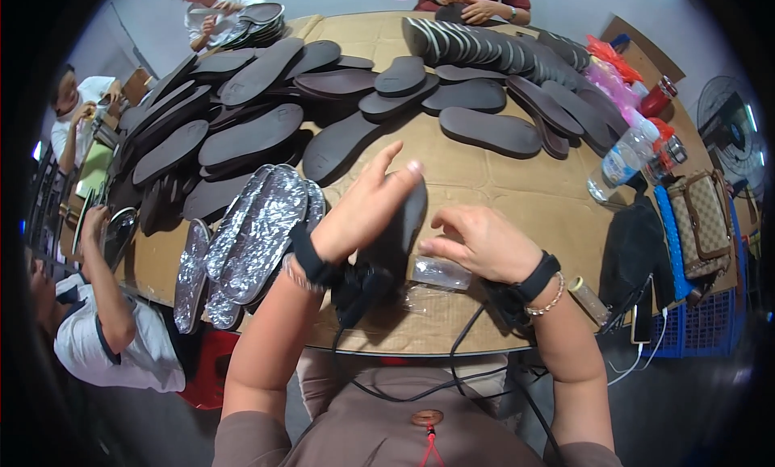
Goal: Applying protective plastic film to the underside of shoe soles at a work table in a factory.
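A dark shoe sole [412, 217] lies upright along the cardboard in front of me, partly covered by my left hand and wrist. My left hand [367, 205] hovers over it, thumb and fingers stretched out, with nothing visible in its grasp. To the right, my right hand [488, 245] is loosely bent, with a gap between thumb and index finger. Just under that thumb is a small roll of clear film [441, 274]; whether they touch is unclear. Soles wrapped in shiny clear film [270, 229] are stacked left of my left forearm.
Many bare dark soles [250, 136] are heaped at the left and back. A long row of soles [484, 51] leans at the far side. A water bottle [620, 164], black bag [634, 249], checked handbag [701, 225] and phone [642, 318] sit right. Cables cross my lap; co-workers sit around.
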